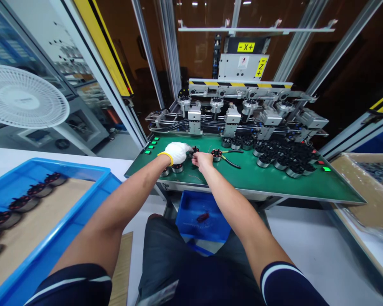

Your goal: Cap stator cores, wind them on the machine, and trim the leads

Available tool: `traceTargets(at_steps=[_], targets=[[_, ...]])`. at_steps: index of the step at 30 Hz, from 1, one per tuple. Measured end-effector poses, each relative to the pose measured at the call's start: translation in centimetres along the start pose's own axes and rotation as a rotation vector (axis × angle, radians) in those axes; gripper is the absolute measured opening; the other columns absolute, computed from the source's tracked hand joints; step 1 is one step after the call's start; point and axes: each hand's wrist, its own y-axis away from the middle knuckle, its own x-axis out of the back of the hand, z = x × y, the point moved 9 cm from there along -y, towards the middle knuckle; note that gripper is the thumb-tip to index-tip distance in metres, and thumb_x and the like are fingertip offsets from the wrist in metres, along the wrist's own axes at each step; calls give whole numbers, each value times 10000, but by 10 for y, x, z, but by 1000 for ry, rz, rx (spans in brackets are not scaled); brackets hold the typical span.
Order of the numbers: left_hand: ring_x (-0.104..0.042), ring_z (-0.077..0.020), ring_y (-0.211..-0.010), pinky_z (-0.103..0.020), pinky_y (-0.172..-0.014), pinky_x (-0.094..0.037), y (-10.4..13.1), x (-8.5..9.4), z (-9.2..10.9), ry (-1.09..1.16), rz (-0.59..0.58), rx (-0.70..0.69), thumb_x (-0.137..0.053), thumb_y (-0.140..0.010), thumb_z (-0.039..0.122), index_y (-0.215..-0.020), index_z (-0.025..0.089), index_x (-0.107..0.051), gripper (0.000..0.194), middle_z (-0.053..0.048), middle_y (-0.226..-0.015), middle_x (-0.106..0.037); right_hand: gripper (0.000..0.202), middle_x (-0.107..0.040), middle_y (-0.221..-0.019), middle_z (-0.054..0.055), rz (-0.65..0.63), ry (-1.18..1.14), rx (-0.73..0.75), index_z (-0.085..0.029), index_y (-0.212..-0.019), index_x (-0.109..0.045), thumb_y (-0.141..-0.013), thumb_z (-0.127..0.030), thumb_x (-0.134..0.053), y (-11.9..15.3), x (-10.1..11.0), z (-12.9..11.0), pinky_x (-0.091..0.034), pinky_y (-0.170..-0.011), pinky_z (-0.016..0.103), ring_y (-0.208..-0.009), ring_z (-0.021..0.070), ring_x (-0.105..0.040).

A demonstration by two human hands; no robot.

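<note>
My left hand (176, 153), in a white knit glove with a yellow cuff, is closed around a small motor stator (195, 149) with a black top, over the green work surface. My bare right hand (204, 161) meets it from the right, its fingertips pinched together against the stator's near side; whatever lies between them is too small to make out. Just right of my right hand sits another stator (216, 154) with red-brown windings. Beside that lie wire cutters (231, 163) with spread handles. Below my left wrist, two more stators (178, 168) stand near the table edge.
Behind the table (242, 180) stands a winding machine (232, 117) with several spindles. Many stators (282, 159) crowd the right side. A blue bin (191, 231) sits under the edge, a blue crate (104, 176) with stators at left, a cardboard box (354, 178) at right.
</note>
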Motion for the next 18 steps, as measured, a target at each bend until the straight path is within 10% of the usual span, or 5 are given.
traceTargets(at_steps=[18], targets=[[-707,-279,-1052,-307,-799,-513,15,2,8,-63,-10,1,-590,-808,189,-1338,316,-673,551,-76,-1192,-758,271,-675,-1080,63,-87,237,79,-132,-1170,-636,-999,-342,-645,10,19,0,-609,-740,311,-871,155,-678]])
